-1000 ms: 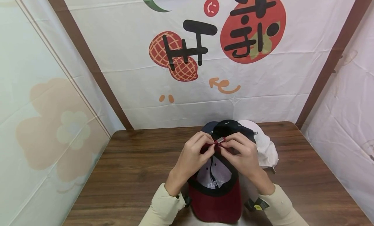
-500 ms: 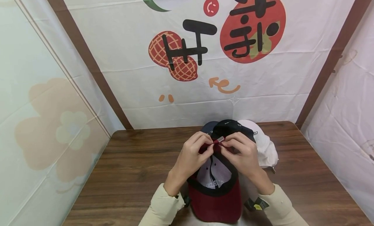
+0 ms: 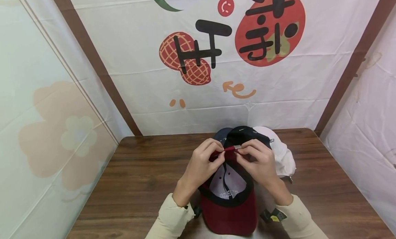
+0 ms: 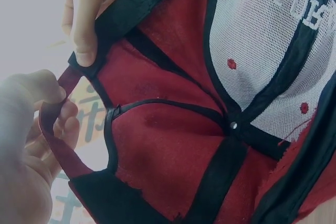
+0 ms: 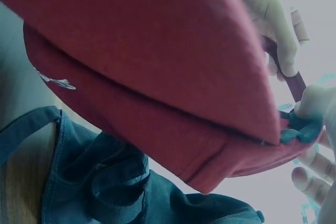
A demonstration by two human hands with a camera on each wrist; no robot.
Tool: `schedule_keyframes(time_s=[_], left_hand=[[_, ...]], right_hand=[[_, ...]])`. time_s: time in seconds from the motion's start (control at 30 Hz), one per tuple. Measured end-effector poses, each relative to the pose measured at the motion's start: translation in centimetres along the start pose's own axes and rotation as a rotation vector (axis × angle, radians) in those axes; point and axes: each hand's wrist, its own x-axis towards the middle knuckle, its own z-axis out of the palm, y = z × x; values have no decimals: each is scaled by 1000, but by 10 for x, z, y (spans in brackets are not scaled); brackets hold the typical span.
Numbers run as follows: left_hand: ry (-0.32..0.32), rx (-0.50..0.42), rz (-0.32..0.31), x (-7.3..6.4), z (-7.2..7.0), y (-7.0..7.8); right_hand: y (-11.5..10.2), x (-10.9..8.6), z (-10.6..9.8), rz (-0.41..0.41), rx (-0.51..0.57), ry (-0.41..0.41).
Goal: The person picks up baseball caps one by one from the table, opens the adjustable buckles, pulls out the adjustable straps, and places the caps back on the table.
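Note:
A dark red baseball cap (image 3: 229,218) lies with its brim toward me and its inside facing up, showing a white mesh front panel (image 4: 252,40) and black bands. Both hands are at its back strap (image 3: 229,148). My left hand (image 3: 202,161) pinches the strap at the left; in the left wrist view the strap bows out in a loop between finger and thumb. My right hand (image 3: 259,160) pinches the other end, right beside the silvery buckle (image 3: 237,147). In the right wrist view the cap's outside (image 5: 147,66) covers much of the picture.
Behind the hands stand a navy cap (image 3: 221,134), a black cap (image 3: 244,134) and a white cap (image 3: 283,156), side by side on the brown wooden table (image 3: 139,177). A white printed cloth (image 3: 148,94) hangs along the table's back edge.
My hands have drawn slightly apart. A longer stretch of red strap shows between them, and the buckle has shifted right and lies flatter. The head view has moved a little.

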Motion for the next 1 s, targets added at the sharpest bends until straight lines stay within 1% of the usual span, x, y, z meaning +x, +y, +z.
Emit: schedule_keyframes(time_s=[0.33,0.57,0.87,1.0], left_hand=[[4,-14,-13,1,-2,0],[2,-38,-26,0,-2,-1],[-36,-50,-57,-3,-1,0],[-56,-47,-55,-5,-1,0]], right_hand=[[1,0,-3,2,-4,1],[0,1,-4,36,-2,-10],[2,0,-4,46,-18,0],[2,-1,-5,56,-8,1]])
